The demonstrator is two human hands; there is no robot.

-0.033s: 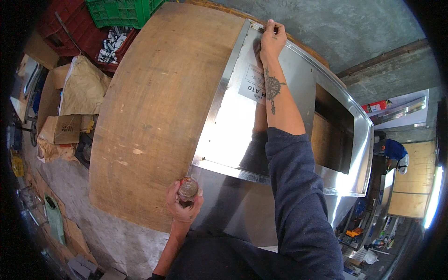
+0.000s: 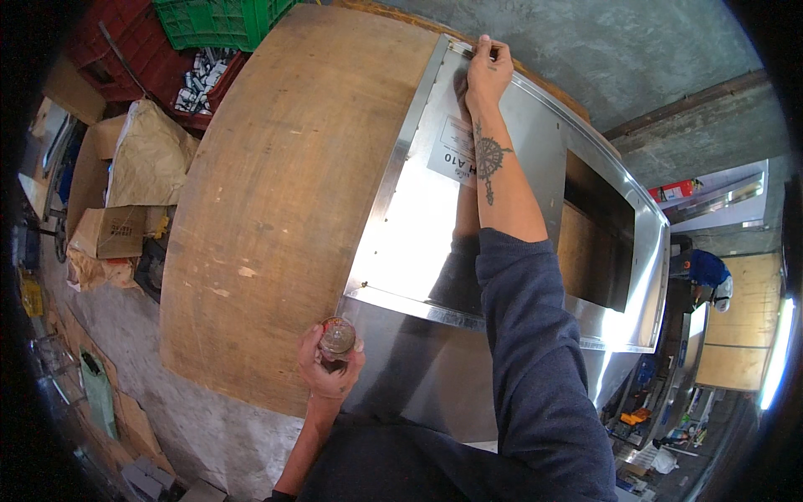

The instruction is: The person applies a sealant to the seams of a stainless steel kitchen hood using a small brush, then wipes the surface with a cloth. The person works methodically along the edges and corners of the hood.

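In my left hand (image 2: pixel 333 375) is a small round clear jar (image 2: pixel 338 336), its fingers wrapped round it, close to the near left corner of a shiny sheet-metal panel (image 2: pixel 401 226). The panel has a raised rim with small holes along it and a rectangular cutout at its right. My right arm reaches across the metal to its far rim. There my right hand (image 2: pixel 490 69) has its fingers pinched together against the edge; whatever they hold is too small or hidden to name. A printed label (image 2: pixel 453 151) lies on the panel beside my right forearm.
The metal rests on a wooden tabletop (image 2: pixel 259 201). Left of it stand an open cardboard box (image 2: pixel 100 167), a red crate (image 2: pixel 109 50) of small metal parts and a green crate (image 2: pixel 222 23). A concrete wall (image 2: pixel 627 50) borders the far side. Another person (image 2: pixel 709 272) bends at the right.
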